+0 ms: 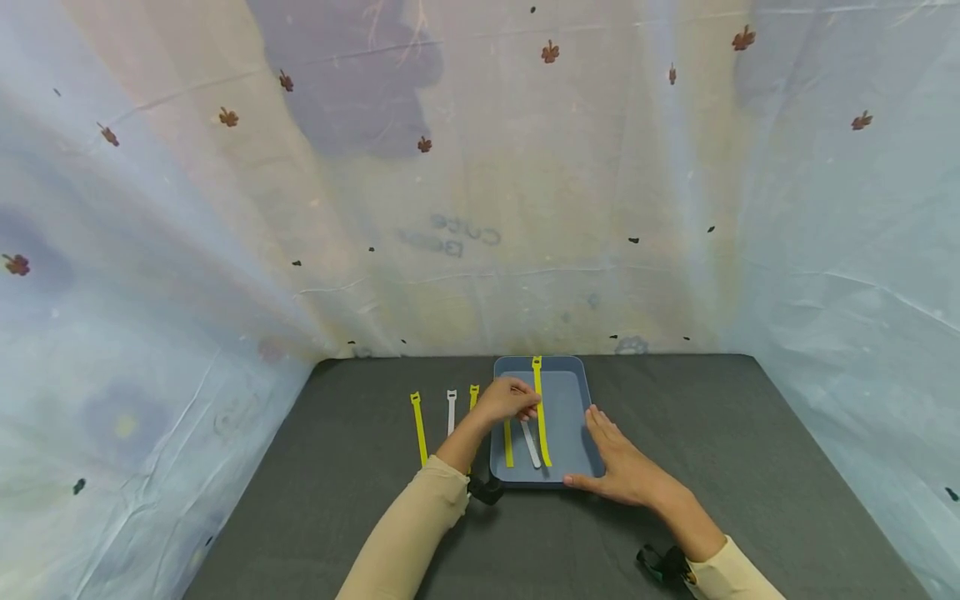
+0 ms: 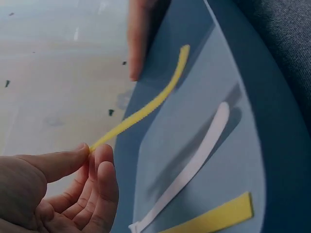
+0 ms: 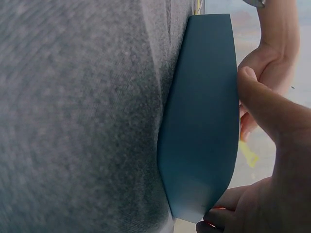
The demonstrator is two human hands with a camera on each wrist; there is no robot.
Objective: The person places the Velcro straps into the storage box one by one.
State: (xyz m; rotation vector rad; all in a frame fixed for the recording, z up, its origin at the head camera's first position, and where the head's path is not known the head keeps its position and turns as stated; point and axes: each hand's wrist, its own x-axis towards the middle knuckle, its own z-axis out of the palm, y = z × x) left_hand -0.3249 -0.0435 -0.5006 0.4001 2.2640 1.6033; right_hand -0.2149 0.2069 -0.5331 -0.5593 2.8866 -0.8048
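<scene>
My left hand [image 1: 506, 402] pinches a yellow cable tie strap [image 1: 543, 433] between thumb and fingertips, over the blue-grey tray [image 1: 573, 425]. In the left wrist view the held yellow strap [image 2: 138, 115] curves up and away from the hand. A white strap [image 2: 189, 170] and another yellow strap [image 2: 214, 218] lie inside the tray beneath it. My right hand [image 1: 626, 467] touches the tray's near right corner, thumb at the front rim and fingers stretched along the right side. The right wrist view shows the tray's outer wall [image 3: 199, 116] beside that thumb.
Left of the tray, a yellow strap [image 1: 418, 425], a white strap [image 1: 452, 410] and another yellow strap [image 1: 474, 395], partly behind my left arm, lie on the dark grey table cloth [image 1: 360, 517]. A patterned curtain [image 1: 480, 208] hangs behind and at both sides.
</scene>
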